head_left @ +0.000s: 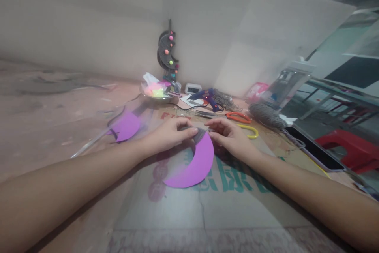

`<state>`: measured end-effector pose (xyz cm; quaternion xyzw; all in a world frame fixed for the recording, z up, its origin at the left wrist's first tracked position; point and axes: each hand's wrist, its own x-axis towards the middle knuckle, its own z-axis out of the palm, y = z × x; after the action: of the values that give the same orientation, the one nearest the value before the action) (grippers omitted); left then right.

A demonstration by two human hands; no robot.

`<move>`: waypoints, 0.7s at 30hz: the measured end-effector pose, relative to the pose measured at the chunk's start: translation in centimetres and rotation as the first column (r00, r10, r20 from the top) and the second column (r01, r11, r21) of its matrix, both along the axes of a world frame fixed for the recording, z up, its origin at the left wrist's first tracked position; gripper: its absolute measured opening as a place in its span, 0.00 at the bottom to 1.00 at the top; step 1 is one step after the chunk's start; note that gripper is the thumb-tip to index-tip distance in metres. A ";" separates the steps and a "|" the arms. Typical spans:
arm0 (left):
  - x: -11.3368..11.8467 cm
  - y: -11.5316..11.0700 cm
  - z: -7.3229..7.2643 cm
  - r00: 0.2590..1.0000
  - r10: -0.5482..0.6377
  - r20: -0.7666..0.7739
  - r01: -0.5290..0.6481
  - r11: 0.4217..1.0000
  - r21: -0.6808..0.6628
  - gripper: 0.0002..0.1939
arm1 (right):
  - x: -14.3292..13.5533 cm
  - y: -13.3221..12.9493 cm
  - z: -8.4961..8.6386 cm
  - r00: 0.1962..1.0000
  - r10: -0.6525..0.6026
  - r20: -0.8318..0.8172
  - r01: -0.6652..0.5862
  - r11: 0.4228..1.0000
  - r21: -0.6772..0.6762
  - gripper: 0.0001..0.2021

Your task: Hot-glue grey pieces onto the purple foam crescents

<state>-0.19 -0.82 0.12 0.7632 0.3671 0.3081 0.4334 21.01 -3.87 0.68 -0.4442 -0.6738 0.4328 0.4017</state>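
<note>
A purple crescent (pixel 199 166) hangs over the printed cardboard, its upper end wrapped in grey yarn (pixel 200 135). My left hand (pixel 170 136) pinches that wrapped end between thumb and fingers. On the other side of the same end, my right hand (pixel 229 136) has its thumb and fingertips pressed close together at the crescent's edge; whether yarn runs between them is too small to tell. Beyond my right hand lie scissors with orange handles (pixel 238 117) and a yellow handle (pixel 250 131). Left of my left hand is another purple piece (pixel 128 126) with a pale stick.
At the back stand a decorated grey crescent (pixel 167 51), a bowl (pixel 156 97), a small white clock (pixel 193 89) and a blue glue gun (pixel 209 97). A grey yarn ball (pixel 266 115) and a phone (pixel 315 148) lie right. A red stool (pixel 349 146) stands beyond the table.
</note>
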 end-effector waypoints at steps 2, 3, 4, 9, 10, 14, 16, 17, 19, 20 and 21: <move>0.0 -0.1 0.1 1.000 0.000 -0.018 0.000 1.000 0.007 0.15 | -0.1 -0.1 0.1 1.000 -0.023 0.012 0.024 0.999 -0.025 0.11; 0.0 -0.1 0.2 1.000 0.002 -0.025 -0.002 1.000 0.010 0.15 | -0.1 -0.2 0.2 0.999 -0.036 0.020 0.037 0.999 -0.040 0.10; 0.0 -0.1 0.2 1.000 0.002 -0.029 -0.001 1.000 0.012 0.15 | -0.1 -0.3 0.2 0.998 -0.050 0.026 0.051 0.997 -0.050 0.09; -0.1 -0.2 0.2 0.999 -0.008 -0.034 0.008 1.000 -0.002 0.15 | 0.0 -0.4 0.1 0.997 -0.070 0.031 0.072 0.995 -0.069 0.09; -0.1 -0.2 0.2 0.999 -0.003 -0.036 0.003 1.000 -0.006 0.15 | 0.0 -0.3 0.0 0.997 -0.067 0.029 0.069 0.995 -0.072 0.09; 0.0 -0.2 0.2 1.000 0.005 -0.023 -0.006 1.000 -0.010 0.15 | 0.1 -0.1 0.1 0.999 -0.052 -0.012 0.051 0.998 -0.031 0.13; 0.0 -0.2 0.2 1.000 -0.004 -0.012 0.004 1.000 -0.004 0.15 | 0.1 0.0 0.1 0.998 -0.051 -0.022 0.051 0.999 -0.011 0.14; 0.0 -0.2 0.2 1.000 -0.006 -0.012 0.006 1.000 0.002 0.15 | 0.1 0.0 0.1 0.998 -0.059 -0.016 0.059 0.998 -0.003 0.12; 0.0 -0.1 0.1 1.000 -0.006 -0.023 0.007 1.000 0.010 0.15 | 0.2 0.1 0.1 0.997 -0.081 0.014 0.081 0.997 0.010 0.10; 0.0 -0.1 0.1 1.000 -0.004 -0.030 0.004 1.000 0.013 0.15 | 0.3 0.1 0.1 0.995 -0.094 0.035 0.094 0.995 0.017 0.09; 0.0 -0.1 0.1 0.999 -0.002 -0.035 0.003 1.000 0.012 0.16 | 0.3 0.1 0.0 0.993 -0.108 0.056 0.107 0.994 0.026 0.10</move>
<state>-0.24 -0.91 0.19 0.7716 0.3717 0.2964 0.4226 21.31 -3.81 0.72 -0.4874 -0.6651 0.3899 0.4099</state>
